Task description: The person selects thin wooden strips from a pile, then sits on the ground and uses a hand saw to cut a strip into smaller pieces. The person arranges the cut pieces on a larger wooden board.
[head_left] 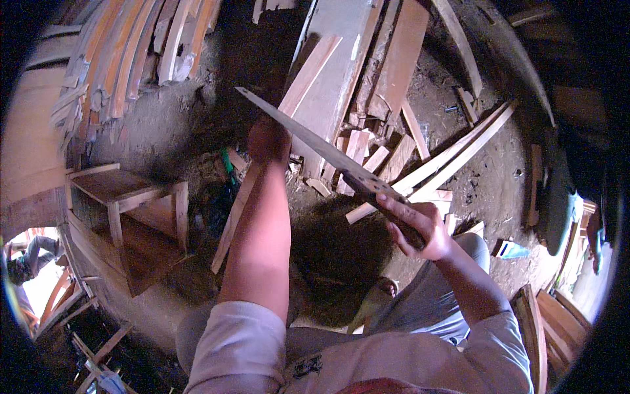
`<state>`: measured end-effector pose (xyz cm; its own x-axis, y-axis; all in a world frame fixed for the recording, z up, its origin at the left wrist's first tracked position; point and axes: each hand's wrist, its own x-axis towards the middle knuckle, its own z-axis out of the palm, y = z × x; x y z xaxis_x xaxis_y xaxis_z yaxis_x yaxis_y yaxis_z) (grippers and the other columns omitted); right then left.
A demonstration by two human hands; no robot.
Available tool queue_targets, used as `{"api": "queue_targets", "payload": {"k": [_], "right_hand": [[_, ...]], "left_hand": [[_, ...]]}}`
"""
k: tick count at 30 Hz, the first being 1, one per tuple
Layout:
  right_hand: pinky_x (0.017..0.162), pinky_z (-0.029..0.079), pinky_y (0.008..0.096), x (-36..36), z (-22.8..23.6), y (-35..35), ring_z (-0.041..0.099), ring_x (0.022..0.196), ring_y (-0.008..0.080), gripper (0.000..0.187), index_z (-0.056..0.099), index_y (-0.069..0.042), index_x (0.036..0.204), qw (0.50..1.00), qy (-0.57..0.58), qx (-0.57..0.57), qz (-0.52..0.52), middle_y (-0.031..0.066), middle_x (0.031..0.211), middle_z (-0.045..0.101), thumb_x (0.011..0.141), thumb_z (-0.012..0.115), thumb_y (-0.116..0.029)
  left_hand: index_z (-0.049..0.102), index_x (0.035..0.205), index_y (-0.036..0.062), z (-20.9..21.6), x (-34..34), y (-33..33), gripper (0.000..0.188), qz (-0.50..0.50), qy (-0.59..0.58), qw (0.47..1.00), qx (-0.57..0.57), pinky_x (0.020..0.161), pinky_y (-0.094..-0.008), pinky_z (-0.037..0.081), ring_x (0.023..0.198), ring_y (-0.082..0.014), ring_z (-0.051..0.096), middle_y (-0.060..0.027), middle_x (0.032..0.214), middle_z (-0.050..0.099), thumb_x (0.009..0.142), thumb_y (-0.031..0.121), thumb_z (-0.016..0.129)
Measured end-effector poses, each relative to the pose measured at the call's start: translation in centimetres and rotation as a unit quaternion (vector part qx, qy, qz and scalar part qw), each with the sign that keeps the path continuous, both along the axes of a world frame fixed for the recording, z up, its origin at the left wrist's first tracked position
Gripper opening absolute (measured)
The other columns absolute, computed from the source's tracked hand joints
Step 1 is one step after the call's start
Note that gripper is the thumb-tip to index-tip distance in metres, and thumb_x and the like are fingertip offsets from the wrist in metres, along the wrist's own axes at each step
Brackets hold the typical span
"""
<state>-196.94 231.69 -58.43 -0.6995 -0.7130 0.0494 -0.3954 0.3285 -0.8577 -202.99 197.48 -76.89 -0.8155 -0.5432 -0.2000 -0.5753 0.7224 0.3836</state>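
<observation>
My right hand [420, 230] is closed round the dark handle of a handsaw [321, 146], with the index finger stretched along it. The long metal blade slants up to the left, its tip beyond my left hand. It crosses over a narrow wooden board [310, 75]; I cannot tell if the teeth touch the wood. In shadow, my left hand [268, 139] grips this board just below the blade. The board's upper end lies over a wide grey plank [328, 85], and its lower part runs down beside my left forearm.
Short offcuts [357, 148] lie beside the grey plank. Two long pale strips [453, 154] slant across the dirt floor on the right. A small wooden frame [141, 194] stands on the left, below stacked timber [141, 52]. Further planks [558, 328] are at the lower right.
</observation>
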Motion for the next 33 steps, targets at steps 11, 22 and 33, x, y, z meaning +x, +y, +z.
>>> {"api": "queue_targets", "payload": {"k": [11, 22, 33], "right_hand": [[0.082, 0.059, 0.0404, -3.7, -4.6, -8.5, 0.072, 0.091, 0.0373, 0.055, 0.057, -0.01, 0.141, 0.997, 0.007, -0.074, -0.021, 0.0181, 0.123, 0.069, 0.088, 0.067, -0.005], [0.079, 0.058, 0.0362, -0.8, -1.3, -2.1, 0.075, 0.092, 0.0346, 0.058, 0.057, -0.001, 0.138, 0.999, -0.018, -0.035, -0.021, 0.0225, 0.119, 0.07, 0.082, 0.064, 0.008], [0.087, 0.057, 0.036, -1.0, -3.9, -2.7, 0.073, 0.103, 0.0331, 0.056, 0.055, -0.004, 0.141, 0.996, -0.065, -0.049, -0.03, 0.0225, 0.126, 0.067, 0.087, 0.064, 0.004]], "left_hand": [[0.074, 0.102, 0.0087, 0.4, 0.2, 0.7, 0.041, 0.042, 0.008, 0.999, -0.003, 0.08, -0.0532, 0.058, 0.094, -0.0401, 0.071, -0.0206, 0.101, 0.073, 0.092, 0.046, 0.059], [0.066, 0.116, 0.0074, 0.3, 0.0, 0.2, 0.038, -0.003, -0.024, 0.999, -0.034, 0.089, -0.0514, 0.055, 0.105, -0.0389, 0.067, -0.0197, 0.117, 0.068, 0.094, 0.037, 0.056], [0.074, 0.096, 0.0058, -0.2, -0.4, 0.4, 0.043, 0.016, -0.042, 0.998, -0.052, 0.081, -0.0512, 0.058, 0.093, -0.0389, 0.072, -0.0202, 0.1, 0.073, 0.095, 0.044, 0.054]]}}
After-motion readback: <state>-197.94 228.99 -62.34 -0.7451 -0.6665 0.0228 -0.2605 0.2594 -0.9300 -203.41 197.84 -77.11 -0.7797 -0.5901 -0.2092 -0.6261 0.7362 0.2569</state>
